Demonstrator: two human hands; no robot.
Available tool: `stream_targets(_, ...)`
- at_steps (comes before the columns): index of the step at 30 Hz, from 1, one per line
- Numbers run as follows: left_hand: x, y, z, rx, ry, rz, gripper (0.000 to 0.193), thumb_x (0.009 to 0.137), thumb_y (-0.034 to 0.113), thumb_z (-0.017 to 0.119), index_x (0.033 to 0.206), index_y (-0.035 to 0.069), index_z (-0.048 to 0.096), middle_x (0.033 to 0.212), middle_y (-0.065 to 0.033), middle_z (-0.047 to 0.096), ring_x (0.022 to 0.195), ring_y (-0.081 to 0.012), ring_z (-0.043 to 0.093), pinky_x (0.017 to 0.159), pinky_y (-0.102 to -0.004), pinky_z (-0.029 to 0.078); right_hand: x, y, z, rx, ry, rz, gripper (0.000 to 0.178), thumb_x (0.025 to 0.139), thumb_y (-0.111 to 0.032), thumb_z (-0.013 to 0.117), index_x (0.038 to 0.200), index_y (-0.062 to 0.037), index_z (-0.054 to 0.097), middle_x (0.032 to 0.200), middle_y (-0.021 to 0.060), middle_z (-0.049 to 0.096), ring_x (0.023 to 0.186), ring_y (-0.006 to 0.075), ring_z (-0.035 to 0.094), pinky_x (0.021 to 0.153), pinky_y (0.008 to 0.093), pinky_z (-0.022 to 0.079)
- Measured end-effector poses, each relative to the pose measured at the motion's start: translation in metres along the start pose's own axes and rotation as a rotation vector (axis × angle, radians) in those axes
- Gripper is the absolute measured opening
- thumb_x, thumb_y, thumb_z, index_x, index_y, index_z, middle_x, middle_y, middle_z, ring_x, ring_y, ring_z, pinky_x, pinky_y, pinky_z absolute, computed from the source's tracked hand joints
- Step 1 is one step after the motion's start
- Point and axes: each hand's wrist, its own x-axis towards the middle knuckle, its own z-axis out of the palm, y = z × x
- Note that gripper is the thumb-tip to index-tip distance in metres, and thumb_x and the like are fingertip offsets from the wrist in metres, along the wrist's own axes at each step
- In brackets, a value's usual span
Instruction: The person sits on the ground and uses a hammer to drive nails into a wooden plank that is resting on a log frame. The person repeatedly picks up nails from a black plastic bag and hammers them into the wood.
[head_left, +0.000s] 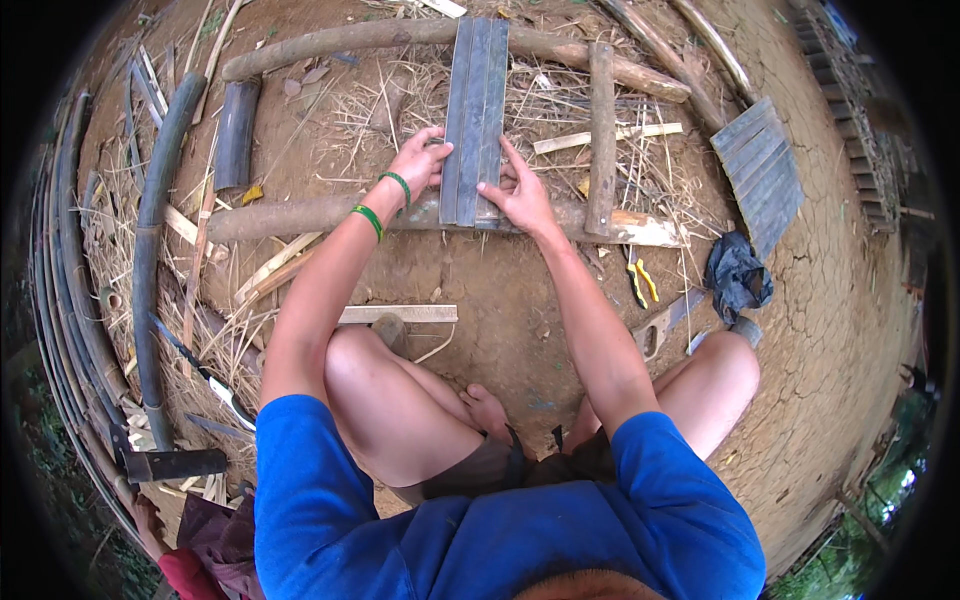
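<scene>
A dark grey panel of lengthwise slats [474,110], which looks like split bamboo, lies across two horizontal logs. The far log [340,42] and near log [320,214] belong to a rough wooden frame. My left hand [416,168] grips the panel's left edge near its lower end. On the opposite edge, my right hand [520,196] has its thumb on top and its fingers along the side. A short wooden crosspiece [600,140] joins the logs to the right, and a dark short post [237,135] stands between them at the left.
Yellow-handled pliers [642,280], a handsaw [664,322] and a black plastic bag [738,275] lie to the right, below another slatted panel [760,170]. Long bamboo poles [160,230] and a dark-bladed tool [175,464] are at the left. Straw and wood strips litter the soil. Another person's red sleeve [188,573] shows lower left.
</scene>
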Motion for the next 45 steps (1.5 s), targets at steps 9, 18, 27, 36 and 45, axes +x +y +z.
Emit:
stream_targets(9, -0.077, 0.034, -0.060, 0.613, 0.544, 0.643, 0.028, 0.097, 0.024, 0.070, 0.110, 0.000, 0.063, 0.091, -0.0076, 0.070, 0.079, -0.0151, 0.065, 0.073, -0.0308, 0.055, -0.012, -0.016, -0.003, -0.170, 0.287, -0.296, 0.068, 0.091, -0.028, 0.069, 0.148, -0.0018, 0.045, 0.129, 0.0205, 0.052, 0.111, 0.0298, 0.059, 0.086, 0.0410, 0.058)
stream_targets(18, -0.298, -0.148, -0.098, 1.293, 0.516, 0.197, 0.026, 0.095, 0.033, 0.065, 0.095, 0.008, 0.070, 0.105, -0.0139, 0.068, 0.104, -0.0304, 0.062, 0.091, -0.0411, 0.046, -0.146, -0.016, 0.130, -0.581, -0.409, -0.638, 0.046, 0.090, -0.018, 0.069, 0.132, -0.0023, 0.061, 0.124, 0.0176, 0.062, 0.121, 0.0329, 0.056, 0.103, 0.0457, 0.047)
stream_targets(27, -0.352, -0.226, -0.075, 0.868, 0.855, -0.002, 0.032, 0.097, 0.029, 0.062, 0.119, 0.006, 0.063, 0.112, -0.0096, 0.067, 0.102, -0.0235, 0.061, 0.089, -0.0399, 0.046, -0.161, 0.043, 0.149, -0.753, -0.668, -0.486, 0.040, 0.097, -0.017, 0.059, 0.133, 0.0007, 0.057, 0.113, 0.0177, 0.065, 0.092, 0.0316, 0.067, 0.081, 0.0449, 0.055)
stream_targets(36, -0.255, -0.047, -0.090, -0.031, 0.291, 0.215, 0.054, 0.103, 0.025, 0.061, 0.148, 0.000, 0.043, 0.127, -0.0118, 0.065, 0.114, -0.0178, 0.062, 0.096, -0.0315, 0.051, -0.141, -0.069, 0.132, 0.715, -0.593, 0.326, 0.027, 0.108, -0.009, 0.045, 0.128, 0.0027, 0.058, 0.102, 0.0088, 0.067, 0.093, 0.0177, 0.071, 0.075, 0.0281, 0.059)
stream_targets(45, -0.060, 0.022, -0.062, 0.055, 0.180, 0.260, 0.046, 0.093, 0.007, 0.071, 0.136, -0.001, 0.057, 0.111, -0.0057, 0.071, 0.095, -0.0104, 0.065, 0.079, -0.0250, 0.051, -0.049, -0.090, 0.088, -0.265, 0.249, -0.399, 0.033, 0.096, -0.019, 0.066, 0.122, 0.0011, 0.065, 0.115, 0.0185, 0.066, 0.105, 0.0289, 0.067, 0.095, 0.0412, 0.054)
